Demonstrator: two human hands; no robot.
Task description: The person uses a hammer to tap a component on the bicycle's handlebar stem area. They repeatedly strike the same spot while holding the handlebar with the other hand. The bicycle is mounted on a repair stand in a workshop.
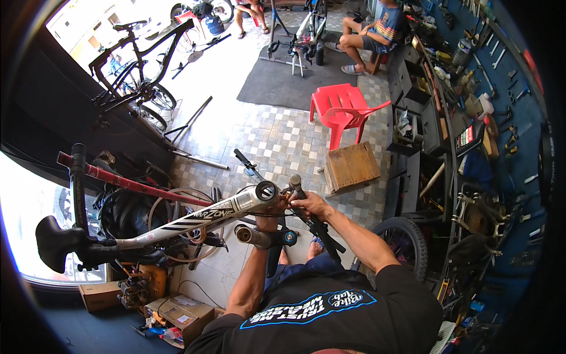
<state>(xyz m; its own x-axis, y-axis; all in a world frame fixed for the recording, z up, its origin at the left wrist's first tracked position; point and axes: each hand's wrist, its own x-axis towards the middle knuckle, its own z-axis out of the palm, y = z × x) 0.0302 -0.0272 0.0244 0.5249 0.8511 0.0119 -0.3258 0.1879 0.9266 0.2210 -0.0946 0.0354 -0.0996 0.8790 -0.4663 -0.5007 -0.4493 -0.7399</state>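
A white bicycle frame [177, 231] with dark stripes stretches from the black saddle [54, 243] at the left to an open head tube [267, 191] in front of me. Mostly hidden behind that tube is my left hand [270, 220]; its fingers cannot be made out clearly. Just right of the tube, my right hand [313, 206] is closed, thumb and fingers pressed together among dark bar-like parts. A rounded, brownish-tipped rod [296, 185] rises beside its fingers. Below the frame, a metal tube with an open end [252, 236] joins a part with a blue cap [289, 237], apparently a fork.
Ahead stand a wooden box [352, 167] and a red plastic chair [342, 109]. A tyred wheel [401, 245] leans near my right elbow, by shelves and a tool wall [501, 76]. Bike parts and a cardboard box [180, 315] crowd the left. A seated person [377, 38] is farther off.
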